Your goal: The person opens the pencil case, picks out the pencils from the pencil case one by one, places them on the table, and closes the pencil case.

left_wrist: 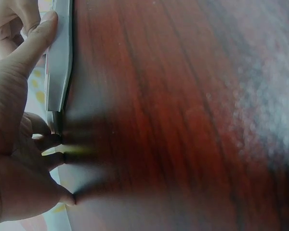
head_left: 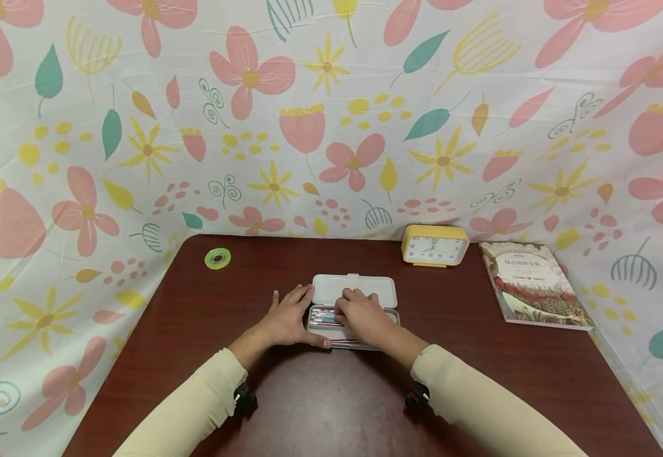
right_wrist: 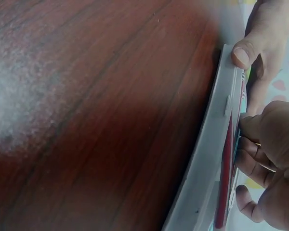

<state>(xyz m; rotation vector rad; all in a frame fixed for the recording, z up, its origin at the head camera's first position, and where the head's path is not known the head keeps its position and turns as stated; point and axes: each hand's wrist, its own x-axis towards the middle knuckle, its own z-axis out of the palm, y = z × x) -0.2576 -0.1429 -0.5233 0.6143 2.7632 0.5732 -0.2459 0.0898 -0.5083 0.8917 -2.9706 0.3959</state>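
Dark table (head_left: 331, 400), floral backdrop (head_left: 308, 171), left hand (head_left: 288, 322) splayed against case (head_left: 331, 291), right hand (head_left: 367, 319), hold unclear

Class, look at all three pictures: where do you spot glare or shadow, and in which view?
Head view: a soft, pale sheen on the near middle of the table; left wrist view: speckled glare at the right, blurry dark patches beside the fingertips of the left hand; right wrist view: whitish glare at the left edge.
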